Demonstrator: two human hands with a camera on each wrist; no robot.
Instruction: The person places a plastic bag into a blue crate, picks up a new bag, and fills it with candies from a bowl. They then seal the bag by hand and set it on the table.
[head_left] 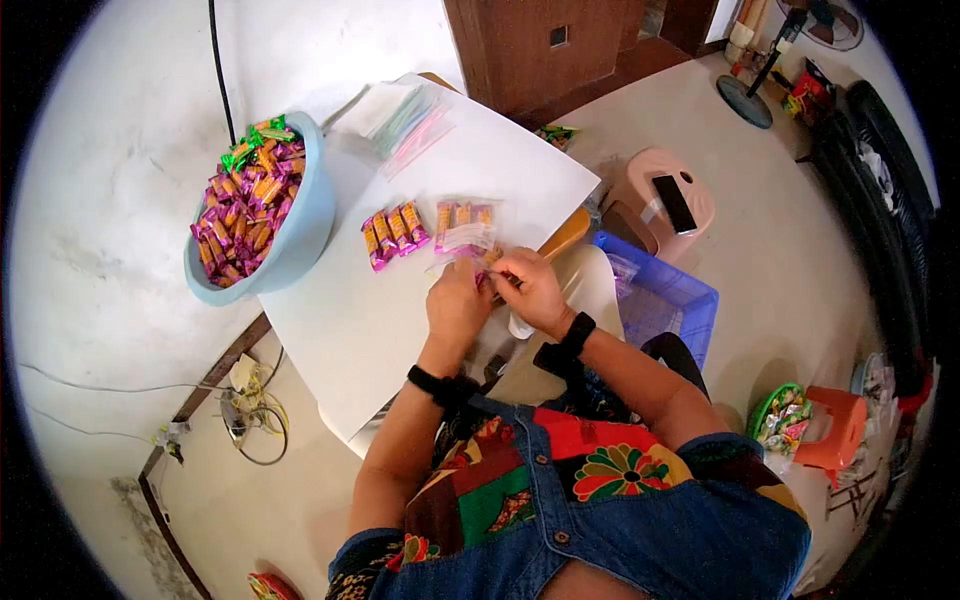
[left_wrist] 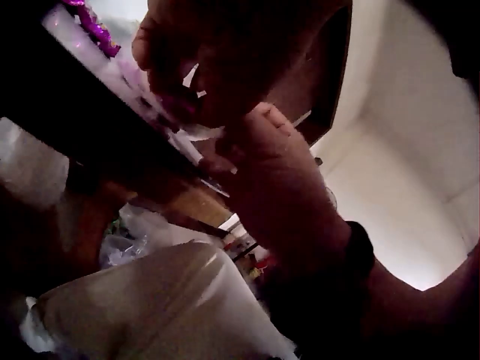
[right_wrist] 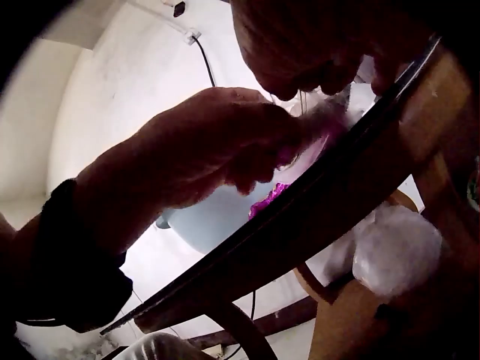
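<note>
Shows the left hand [left_wrist: 217,56], dark and close, fingers bent toward the right hand [left_wrist: 277,180], with pale film [left_wrist: 201,133] between their fingertips. Catches shiny purple wrappers [left_wrist: 94,28] on a light tabletop [left_wrist: 79,49], left of the fingers. Below the fingers, takes in crumpled clear plastic [left_wrist: 135,240]; behind the right fingers, a black wristband [left_wrist: 360,247].

Forearms [head_left: 643,382] forward, left fingers [head_left: 464,270] and right fingers [head_left: 519,263] bent, close together

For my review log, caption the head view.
Left hand and right hand pinch clear plastic beside wrapped snacks.
</note>
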